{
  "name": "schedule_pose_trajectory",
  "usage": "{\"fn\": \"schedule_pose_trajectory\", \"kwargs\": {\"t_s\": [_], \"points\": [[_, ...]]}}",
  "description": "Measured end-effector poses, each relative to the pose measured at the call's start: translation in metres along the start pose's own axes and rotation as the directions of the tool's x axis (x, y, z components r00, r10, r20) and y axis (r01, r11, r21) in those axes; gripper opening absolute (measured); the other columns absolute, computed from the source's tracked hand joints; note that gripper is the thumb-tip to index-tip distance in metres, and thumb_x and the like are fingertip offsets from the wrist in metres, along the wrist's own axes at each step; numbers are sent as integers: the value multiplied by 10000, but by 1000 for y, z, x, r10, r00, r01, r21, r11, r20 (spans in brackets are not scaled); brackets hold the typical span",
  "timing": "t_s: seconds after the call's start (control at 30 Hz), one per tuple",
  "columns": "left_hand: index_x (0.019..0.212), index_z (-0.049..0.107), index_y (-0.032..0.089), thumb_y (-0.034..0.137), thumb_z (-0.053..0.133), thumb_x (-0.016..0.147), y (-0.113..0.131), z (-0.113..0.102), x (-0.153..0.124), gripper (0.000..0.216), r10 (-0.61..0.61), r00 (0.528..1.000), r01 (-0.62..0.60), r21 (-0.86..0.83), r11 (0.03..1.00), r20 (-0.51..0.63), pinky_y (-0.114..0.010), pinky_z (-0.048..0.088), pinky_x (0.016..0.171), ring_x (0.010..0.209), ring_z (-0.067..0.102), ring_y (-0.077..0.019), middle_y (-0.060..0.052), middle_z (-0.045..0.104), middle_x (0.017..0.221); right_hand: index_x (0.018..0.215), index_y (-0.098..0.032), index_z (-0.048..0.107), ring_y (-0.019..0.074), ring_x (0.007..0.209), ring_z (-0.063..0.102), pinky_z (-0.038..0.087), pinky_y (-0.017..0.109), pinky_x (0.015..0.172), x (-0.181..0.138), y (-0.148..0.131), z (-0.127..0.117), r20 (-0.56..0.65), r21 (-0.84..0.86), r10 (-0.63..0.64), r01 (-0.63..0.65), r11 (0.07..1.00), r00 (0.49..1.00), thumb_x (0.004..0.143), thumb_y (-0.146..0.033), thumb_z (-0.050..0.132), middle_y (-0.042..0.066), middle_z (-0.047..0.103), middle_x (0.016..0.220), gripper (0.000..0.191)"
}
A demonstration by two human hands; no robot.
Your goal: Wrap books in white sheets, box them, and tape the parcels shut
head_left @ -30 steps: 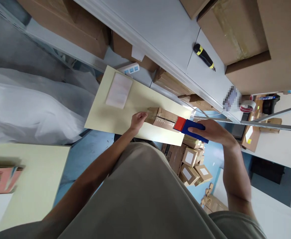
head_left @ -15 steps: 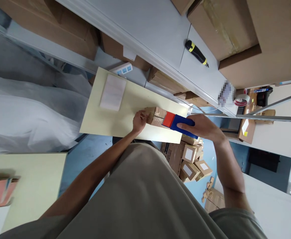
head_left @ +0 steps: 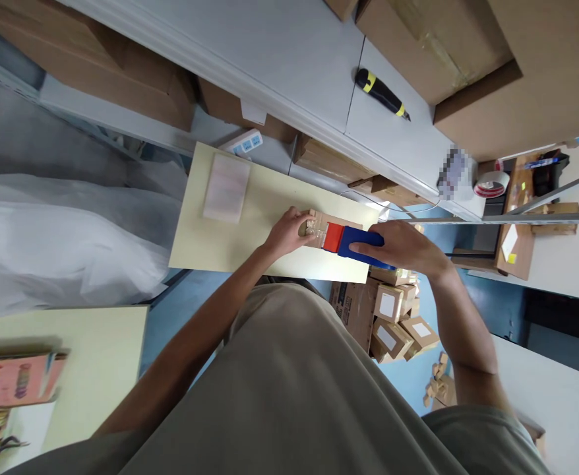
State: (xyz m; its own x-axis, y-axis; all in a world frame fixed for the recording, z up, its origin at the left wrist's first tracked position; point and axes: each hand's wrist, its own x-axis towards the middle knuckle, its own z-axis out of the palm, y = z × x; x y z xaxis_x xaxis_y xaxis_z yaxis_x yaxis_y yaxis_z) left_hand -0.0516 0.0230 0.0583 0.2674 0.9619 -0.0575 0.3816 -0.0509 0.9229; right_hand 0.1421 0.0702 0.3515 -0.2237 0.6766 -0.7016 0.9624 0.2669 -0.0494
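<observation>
Left hand [head_left: 289, 232] clamps box [head_left: 341, 221] end, table [head_left: 270, 198] near edge. Right hand [head_left: 401, 245] grips tape dispenser [head_left: 345, 239]. Top looks mostly taped, cut pending.

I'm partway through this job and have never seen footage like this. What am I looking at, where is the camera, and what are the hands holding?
There is no machine here, only a person's two bare hands. The single view comes from a camera worn on the person's head. It looks down past their shirt, so the scene appears tilted and a little squashed.

The left hand grips one end of a small cardboard box, which lies on a pale yellow table. The right hand holds what looks like a blue and red tape dispenser, set against the top of the box.

A stack of white sheets also lies on the table. Behind it, a grey shelf carries a black and yellow tool. More small boxes lie on the floor below.
</observation>
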Motion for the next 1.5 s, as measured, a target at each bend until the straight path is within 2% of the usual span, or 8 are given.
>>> {"fn": "schedule_pose_trajectory", "kwargs": {"t_s": [0.3, 0.57, 0.67, 0.77, 0.93, 1.13, 1.37, 1.5], "points": [[1403, 731, 274, 271, 873, 887, 11, -5, -4, 535, -114, 992, 107, 126, 986, 51, -409, 573, 1017, 1096, 686, -295, -100, 663, 1247, 693, -232, 664, 226, 603, 641, 409, 347, 618, 26, 89, 36, 93, 39, 61, -64, 997, 994, 923, -961, 548, 67, 658, 622, 774], [1428, 731, 302, 287, 864, 898, 17, -7, -6, 546, -189, 981, 178, 196, 964, 39, -411, 595, 1015, 969, 709, -239, -63, 639, 1169, 1068, -171, 807, 370, 994, 790, 541, 389, 800, 73, 113, 89, 93, 25, 93, -96, 995, 991, 999, -782, 644, 205, 817, 992, 636], [1464, 710, 273, 271, 837, 920, 30, -3, -10, 559, -174, 985, 164, 308, 937, 3, -487, 554, 1141, 1200, 702, -322, -121, 666, 1284, 1211, -189, 795, 396, 1131, 781, 560, 403, 866, 79, 118, 99, 71, 44, 60, -63, 997, 996, 1026, -726, 640, 215, 827, 1123, 588], [1612, 575, 209, 362, 862, 917, 50, 17, -10, 768, -72, 997, 81, 452, 888, -37, -614, 367, 1318, 1589, 439, -449, -232, 514, 1643, 1282, -186, 781, 398, 1172, 777, 567, 407, 899, 81, 124, 102, 72, 62, 40, -45, 997, 997, 1033, -694, 654, 220, 827, 1164, 580], [1789, 216, 106, 500, 964, 786, 67, 61, 3, 1312, 36, 979, -151, 594, 790, 200, -695, 89, 1388, 1736, 60, -502, -289, 109, 1862, 1289, -153, 787, 412, 1159, 784, 575, 417, 913, 84, 132, 104, 97, 108, -48, 38, 993, 994, 1025, -710, 664, 237, 830, 1149, 628], [1789, 240, 83, 422, 768, 936, 55, 68, 15, 1059, -25, 962, -181, 700, 691, 273, -706, 77, 1388, 1727, 150, -490, -296, 261, 1823, 1379, -163, 748, 356, 1175, 783, 568, 355, 906, 85, 139, 102, 118, 105, -97, 85, 991, 988, 1063, -678, 614, 205, 825, 1245, 619], [1773, 268, 50, 380, 724, 953, 53, 65, 16, 995, -22, 960, -197, 728, 657, 279, -730, 124, 1374, 1696, 217, -523, -338, 334, 1763, 992, -138, 818, 286, 791, 781, 511, 333, 717, 49, 228, 78, 228, 177, -108, 68, 982, 968, 1044, -773, 582, 163, 807, 828, 679], [1781, 242, 71, 389, 780, 914, 53, 73, 19, 1068, -35, 956, -195, 719, 667, 291, -754, 114, 1363, 1694, 203, -535, -340, 312, 1770, 938, -141, 802, 271, 768, 768, 493, 329, 696, 45, 270, 86, 232, 168, -69, 30, 985, 970, 1054, -736, 595, 157, 799, 832, 640]]}}
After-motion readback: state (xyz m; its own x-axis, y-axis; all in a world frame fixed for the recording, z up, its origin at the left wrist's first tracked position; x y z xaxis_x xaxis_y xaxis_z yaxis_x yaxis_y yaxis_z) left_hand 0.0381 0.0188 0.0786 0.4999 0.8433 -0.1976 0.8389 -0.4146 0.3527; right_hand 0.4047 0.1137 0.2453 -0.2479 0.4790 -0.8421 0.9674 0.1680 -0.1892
